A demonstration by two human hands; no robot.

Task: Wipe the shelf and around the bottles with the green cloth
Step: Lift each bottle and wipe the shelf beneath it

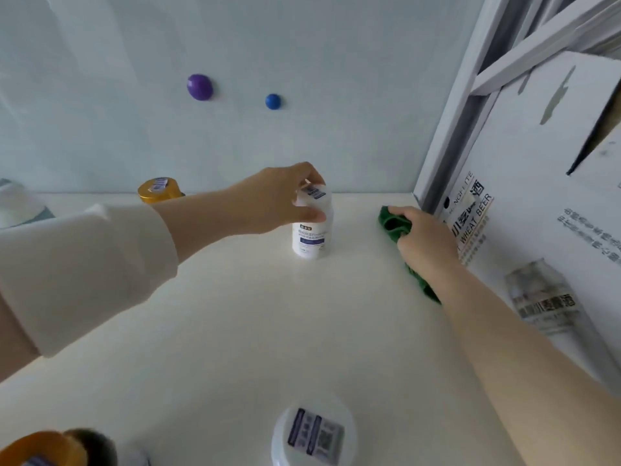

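A white bottle [311, 235] with a blue label stands upright near the back of the cream shelf [235, 314]. My left hand [279, 200] grips its cap from above. My right hand [421, 240] holds the bunched green cloth [393, 225] down on the shelf at the far right, close to the white box. Part of the cloth trails under my wrist. A gold-capped bottle [159, 189] stands at the back left, partly hidden by my left arm. Another white bottle cap [314, 432] sits at the front edge.
A white cardboard beer box [537, 213] and a metal frame [447, 139] wall off the right side. A purple magnet [200, 86] and a blue magnet [273, 101] stick to the back wall. A gold cap [43, 449] shows at bottom left, a white object [16, 205] at far left.
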